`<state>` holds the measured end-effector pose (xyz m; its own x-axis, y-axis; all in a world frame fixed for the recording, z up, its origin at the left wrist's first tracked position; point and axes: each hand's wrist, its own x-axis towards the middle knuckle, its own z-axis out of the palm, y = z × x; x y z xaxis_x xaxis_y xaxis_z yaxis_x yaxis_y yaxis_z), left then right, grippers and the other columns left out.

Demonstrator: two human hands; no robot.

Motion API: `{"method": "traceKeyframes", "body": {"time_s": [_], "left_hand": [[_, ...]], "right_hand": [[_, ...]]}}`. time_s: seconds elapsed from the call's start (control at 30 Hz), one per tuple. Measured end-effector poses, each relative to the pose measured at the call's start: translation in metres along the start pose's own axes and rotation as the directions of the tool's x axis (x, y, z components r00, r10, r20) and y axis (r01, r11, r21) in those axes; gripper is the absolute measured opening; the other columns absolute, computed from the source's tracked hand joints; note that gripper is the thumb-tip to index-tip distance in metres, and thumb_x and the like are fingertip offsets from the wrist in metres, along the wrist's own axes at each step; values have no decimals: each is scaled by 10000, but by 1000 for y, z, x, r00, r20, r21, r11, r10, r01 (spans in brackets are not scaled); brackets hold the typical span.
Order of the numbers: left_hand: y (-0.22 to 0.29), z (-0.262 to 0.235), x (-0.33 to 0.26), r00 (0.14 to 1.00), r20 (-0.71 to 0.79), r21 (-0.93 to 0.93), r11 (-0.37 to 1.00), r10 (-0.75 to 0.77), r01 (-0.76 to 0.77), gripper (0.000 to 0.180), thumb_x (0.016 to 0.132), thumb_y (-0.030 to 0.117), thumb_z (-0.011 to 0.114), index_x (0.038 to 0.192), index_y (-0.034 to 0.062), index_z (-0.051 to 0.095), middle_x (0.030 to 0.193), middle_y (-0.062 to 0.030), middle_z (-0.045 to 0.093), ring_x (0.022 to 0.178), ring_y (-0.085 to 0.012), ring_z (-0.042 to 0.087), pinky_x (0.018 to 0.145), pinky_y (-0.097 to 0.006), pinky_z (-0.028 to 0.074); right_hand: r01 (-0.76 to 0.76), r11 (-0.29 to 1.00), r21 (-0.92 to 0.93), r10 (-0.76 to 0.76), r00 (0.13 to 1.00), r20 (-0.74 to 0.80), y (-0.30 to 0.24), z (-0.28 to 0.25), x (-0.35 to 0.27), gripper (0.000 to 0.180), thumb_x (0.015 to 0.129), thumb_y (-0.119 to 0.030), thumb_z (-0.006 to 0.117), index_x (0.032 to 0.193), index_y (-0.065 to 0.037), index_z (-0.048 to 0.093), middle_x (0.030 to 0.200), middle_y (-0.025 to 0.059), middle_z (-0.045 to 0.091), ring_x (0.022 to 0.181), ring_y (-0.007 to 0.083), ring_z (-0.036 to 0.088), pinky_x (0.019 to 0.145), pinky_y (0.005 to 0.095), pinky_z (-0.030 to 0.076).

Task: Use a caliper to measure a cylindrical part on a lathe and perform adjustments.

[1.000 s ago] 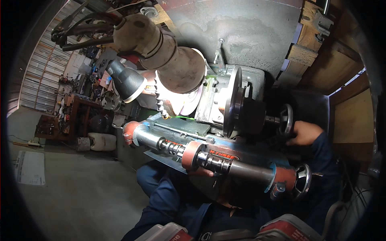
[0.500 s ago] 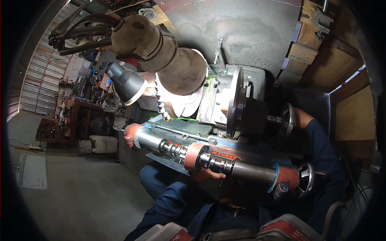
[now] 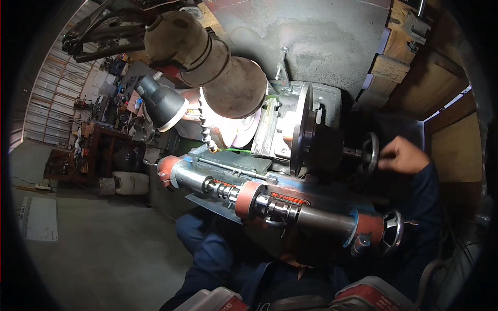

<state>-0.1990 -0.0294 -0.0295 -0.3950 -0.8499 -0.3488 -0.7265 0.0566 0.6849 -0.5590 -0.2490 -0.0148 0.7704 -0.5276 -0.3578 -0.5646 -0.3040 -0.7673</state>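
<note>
Rightmost, your right hand [image 3: 403,155] sits with fingers curled, fingertips at the rim of the small black handwheel [image 3: 369,152] at the end of the machine's upper spindle; whether they actually pinch the rim or only touch it cannot be told from this angle. Your sleeve comes up from below and right, probably because that wheel faces outward on that side. Your left hand is not visible; it may lie behind the machine body, so its state cannot be told.

Just left of the handwheel stands a dark drum and a large round faceplate [image 3: 301,129], seen edge-on. Beyond it a brightly lit grinding wheel [image 3: 244,132] glows under the black cone-shaded lamp [image 3: 162,103] on a flexible neck, which is angled to throw light on that spot. A bulky brown dust duct [image 3: 218,67] hangs over the wheel and hides most of it.

Nearer you, a long steel shaft [image 3: 270,205] with red-orange collars lies across the machine bed, ending at the right in a chromed handwheel [image 3: 392,232]. It lies between your body and the upper spindle. Your legs in blue work trousers [image 3: 212,254] stand below, on the concrete floor [image 3: 93,259]; a cluttered bench [image 3: 98,150] stands well apart at left.
</note>
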Motion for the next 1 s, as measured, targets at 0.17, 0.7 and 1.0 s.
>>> {"method": "traceKeyframes", "body": {"time_s": [0.17, 0.7, 1.0], "left_hand": [[-1, -21, 6, 982, 114, -167, 977, 150, -130, 679, 673, 413, 793, 1219, 74, 574, 1113, -132, 641, 1036, -274, 622, 889, -341, 483], [3, 30, 6, 998, 37, 145, 988, -51, 45, 707, 662, 527, 743, 1240, 161, 565, 1154, -78, 638, 1068, -258, 610, 889, -349, 489], [-5, -22, 4, 963, 134, -207, 957, 235, -205, 600, 712, 363, 788, 1205, 89, 582, 1107, -97, 651, 1024, -254, 630, 860, -339, 492]], "right_hand": [[-112, 986, -124, 129, 982, 136, -3, 6, -5, 250, 750, -166, 734, 878, 44, 693, 740, 167, 686, 686, 151, 638, 672, 311, 491], [-148, 954, -262, 211, 950, 230, 104, 49, 49, 238, 800, -83, 599, 1030, -45, 645, 1024, 183, 668, 948, 293, 634, 857, 382, 493], [-115, 974, -195, 20, 902, -432, 52, 22, 33, 208, 779, -100, 648, 953, 8, 689, 870, 180, 695, 785, 291, 660, 770, 361, 505]]}}
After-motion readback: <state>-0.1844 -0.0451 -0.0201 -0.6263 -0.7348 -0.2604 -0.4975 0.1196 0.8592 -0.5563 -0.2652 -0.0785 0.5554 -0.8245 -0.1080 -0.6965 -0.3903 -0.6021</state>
